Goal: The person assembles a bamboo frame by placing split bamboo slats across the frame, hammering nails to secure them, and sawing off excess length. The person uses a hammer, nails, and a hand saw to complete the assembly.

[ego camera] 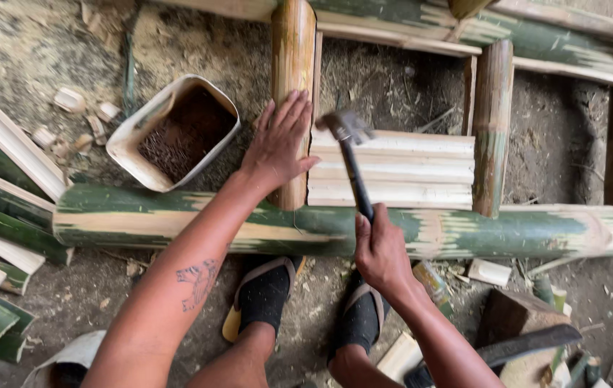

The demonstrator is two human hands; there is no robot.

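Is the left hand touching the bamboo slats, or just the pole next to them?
Touching. In the head view the left hand lies flat on the upright bamboo pole, its fingertips reaching onto the pale slats.

Hammer [350,154] head motion-blurred; handle end hidden in right hand [380,253]; bamboo pole [292,79] top cut off.

I see a dirt floor [392,86], littered with chips. On it lies a long green bamboo pole [177,223], a white tub [130,140] of dark nails, split slats [4,215] at left, and offcuts [490,271] beside my sandalled feet [267,294].
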